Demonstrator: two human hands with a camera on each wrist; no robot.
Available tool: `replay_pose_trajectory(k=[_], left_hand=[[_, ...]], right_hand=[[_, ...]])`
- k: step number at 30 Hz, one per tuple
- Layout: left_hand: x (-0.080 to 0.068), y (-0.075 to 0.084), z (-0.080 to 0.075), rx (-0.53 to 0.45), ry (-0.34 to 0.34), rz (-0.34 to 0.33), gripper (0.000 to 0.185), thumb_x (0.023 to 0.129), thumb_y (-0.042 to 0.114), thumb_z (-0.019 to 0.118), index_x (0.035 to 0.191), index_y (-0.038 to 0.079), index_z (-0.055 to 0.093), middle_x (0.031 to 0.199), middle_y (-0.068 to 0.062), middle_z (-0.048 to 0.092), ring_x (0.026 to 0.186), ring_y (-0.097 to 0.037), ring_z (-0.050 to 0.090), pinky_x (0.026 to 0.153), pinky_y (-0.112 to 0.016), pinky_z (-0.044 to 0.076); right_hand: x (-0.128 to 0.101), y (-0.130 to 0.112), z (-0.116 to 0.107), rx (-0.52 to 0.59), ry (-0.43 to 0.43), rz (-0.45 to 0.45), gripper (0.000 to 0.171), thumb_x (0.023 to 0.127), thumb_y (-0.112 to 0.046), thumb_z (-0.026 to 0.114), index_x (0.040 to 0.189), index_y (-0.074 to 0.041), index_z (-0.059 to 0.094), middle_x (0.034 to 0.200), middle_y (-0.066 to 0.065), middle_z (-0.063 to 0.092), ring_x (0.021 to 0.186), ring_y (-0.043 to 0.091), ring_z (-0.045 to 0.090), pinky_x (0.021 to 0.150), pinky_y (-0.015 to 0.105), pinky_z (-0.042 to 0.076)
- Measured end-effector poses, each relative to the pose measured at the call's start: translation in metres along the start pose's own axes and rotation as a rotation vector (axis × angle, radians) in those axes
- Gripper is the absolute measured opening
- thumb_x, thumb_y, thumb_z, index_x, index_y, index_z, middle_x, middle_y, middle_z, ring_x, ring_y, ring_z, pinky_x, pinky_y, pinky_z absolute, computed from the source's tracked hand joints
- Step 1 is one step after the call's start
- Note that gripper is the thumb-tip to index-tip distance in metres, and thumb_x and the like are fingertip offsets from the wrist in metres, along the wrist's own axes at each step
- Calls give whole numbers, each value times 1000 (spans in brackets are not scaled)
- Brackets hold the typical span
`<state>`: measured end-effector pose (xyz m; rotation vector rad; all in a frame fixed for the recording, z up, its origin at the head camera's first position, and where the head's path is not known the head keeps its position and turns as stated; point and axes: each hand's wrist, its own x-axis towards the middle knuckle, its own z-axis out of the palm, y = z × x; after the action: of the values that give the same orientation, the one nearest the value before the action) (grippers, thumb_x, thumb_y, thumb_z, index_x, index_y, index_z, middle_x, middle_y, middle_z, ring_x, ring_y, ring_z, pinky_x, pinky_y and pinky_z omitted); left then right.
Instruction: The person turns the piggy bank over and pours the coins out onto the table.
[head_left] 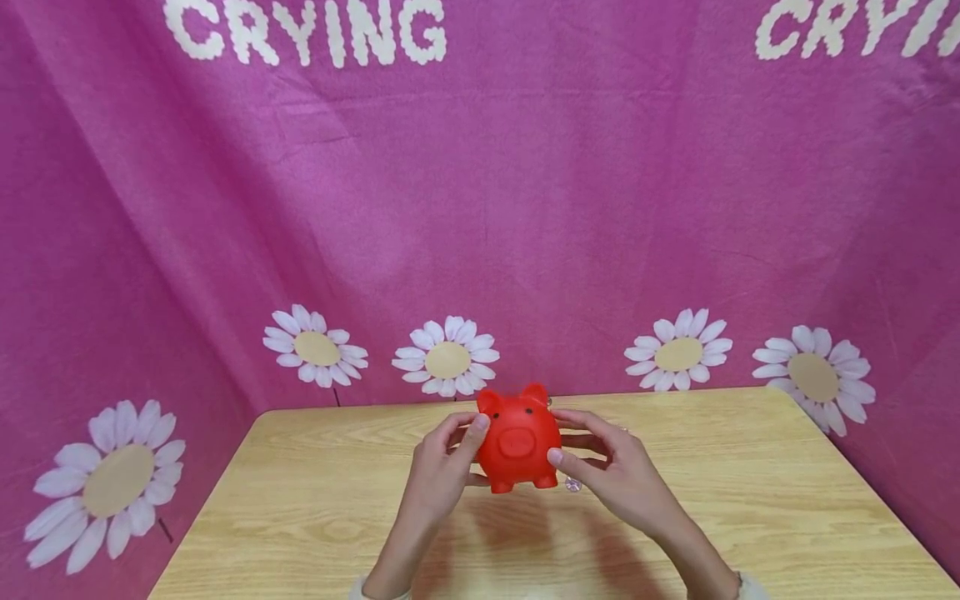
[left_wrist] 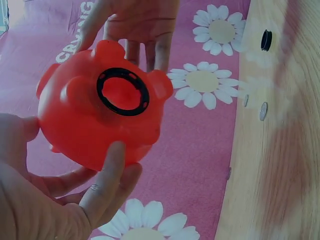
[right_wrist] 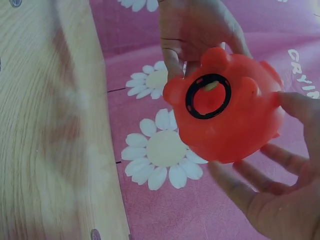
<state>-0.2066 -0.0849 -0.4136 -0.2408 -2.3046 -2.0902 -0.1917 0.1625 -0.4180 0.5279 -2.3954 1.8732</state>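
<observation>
Both hands hold a red piggy bank (head_left: 517,442) up over the wooden table, its snout toward the head camera. My left hand (head_left: 441,467) grips its left side, the thumb in front by the cheek and the fingers behind. My right hand (head_left: 618,471) grips the other side, thumb low on the front. From below, the left wrist view shows the belly hole inside a black ring (left_wrist: 145,104), with no plug in it. A small yellowish thing (right_wrist: 211,86) shows at the hole in the right wrist view. Feet and belly touch nothing in the wrist views.
On the table (head_left: 337,500) lies a round black plug (left_wrist: 266,40). Several coins are scattered there, among them a silvery coin (left_wrist: 263,111) and another coin (right_wrist: 95,234) near the edge. A pink cloth (head_left: 525,208) with daisies hangs behind and at both sides.
</observation>
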Motion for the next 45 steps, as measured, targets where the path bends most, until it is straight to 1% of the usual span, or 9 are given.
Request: replay_pose_trajectory(k=[10,21,27,29,31,35,37,42,45], left_hand=[[0,0,-1,49,-50,6,53,103,37,70,145,6,63,131,-21,73,98,-24,78,74,-41,70],[-3,3,4,94,29,61,48,101,39,75,142,15,67,137,-16,70,111,-28,75,82,-43,69],[-4,1,5,99,25,107,44,99,31,77,141,17,69,137,-13,71,115,-32,73,82,-39,69],[-5,1,4,72,12,156,44,98,24,78,141,18,69,138,-10,71,119,-29,72,86,-37,69],[-7,2,3,38,-5,278,48,95,17,79,142,16,68,141,-10,70,125,-24,69,90,-33,67],[-8,5,-1,-45,-62,710,62,85,-3,82,143,-1,62,149,-25,59,137,-28,62,104,-42,61],[-7,7,-3,-62,-90,852,65,82,-7,82,143,-6,60,152,-29,55,142,-31,59,107,-45,59],[-5,4,-3,-72,-119,801,65,83,-9,81,144,0,61,156,-19,55,144,-23,57,110,-37,57],[0,2,-4,-69,-138,832,66,80,-11,82,142,-4,60,154,-27,52,144,-27,56,113,-40,55]], right_hand=[[0,-1,1,-15,-9,37,50,100,-23,78,146,-16,63,147,19,64,127,38,71,88,35,68],[-1,-1,3,-6,11,20,52,100,-21,77,148,-14,60,147,19,64,130,41,69,89,30,66],[-2,-2,1,-5,13,21,54,101,-21,76,151,-12,58,150,20,62,132,41,68,92,29,65],[-3,-3,1,19,19,5,54,101,-18,76,151,-13,58,151,16,62,132,35,68,93,29,65],[-4,-5,0,70,30,-63,56,99,-11,77,151,-13,58,153,11,60,135,25,67,96,28,64],[-7,-11,-3,197,18,-387,70,86,16,78,150,1,54,159,17,51,144,18,58,108,32,59],[-7,-13,-4,219,5,-521,75,80,25,76,149,8,52,160,22,48,149,22,54,112,35,57],[-3,-7,-5,217,-11,-501,77,79,27,76,150,5,53,160,10,49,151,19,52,112,33,57],[2,-2,-7,197,-13,-514,79,78,26,78,150,8,52,159,14,48,152,21,51,111,34,57]])
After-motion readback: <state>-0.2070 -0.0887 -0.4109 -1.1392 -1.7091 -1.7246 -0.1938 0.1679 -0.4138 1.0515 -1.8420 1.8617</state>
